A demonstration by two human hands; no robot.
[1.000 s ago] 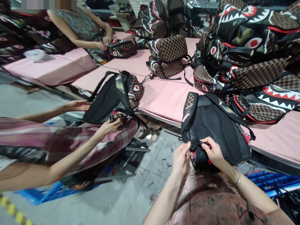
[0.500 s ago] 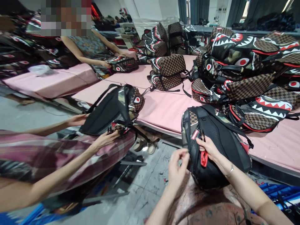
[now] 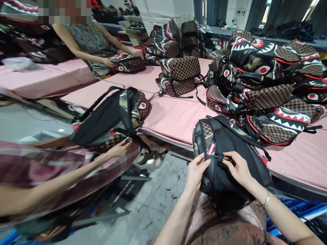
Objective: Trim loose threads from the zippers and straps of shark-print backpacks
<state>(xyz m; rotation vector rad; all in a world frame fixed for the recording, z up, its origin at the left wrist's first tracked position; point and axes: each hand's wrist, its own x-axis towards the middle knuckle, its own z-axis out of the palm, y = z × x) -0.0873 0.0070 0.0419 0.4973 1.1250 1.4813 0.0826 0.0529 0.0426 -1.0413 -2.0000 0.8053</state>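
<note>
A black-backed backpack (image 3: 236,136) with checkered and camouflage panels leans against the table edge and my lap, its back panel toward me. My left hand (image 3: 198,172) is closed on the backpack's left side, thumb on top, below a small red-and-white label (image 3: 211,149). My right hand (image 3: 237,168) is over the back panel, thumb and forefinger drawn together at a small dark piece just right of the label. What that piece is, I cannot make out. The lower part of the backpack is in shadow.
Shark-mouth backpacks (image 3: 263,68) are heaped on the pink table (image 3: 176,117) at right. More backpacks (image 3: 180,73) stand farther back. To my left, a co-worker's hand (image 3: 121,149) holds another backpack (image 3: 102,115). Across the table, another person handles a bag (image 3: 129,64).
My left hand has come up onto the backpack's side and closed there. The red-handled tool seen in my right hand no longer shows. The right fingers have shifted slightly right.
</note>
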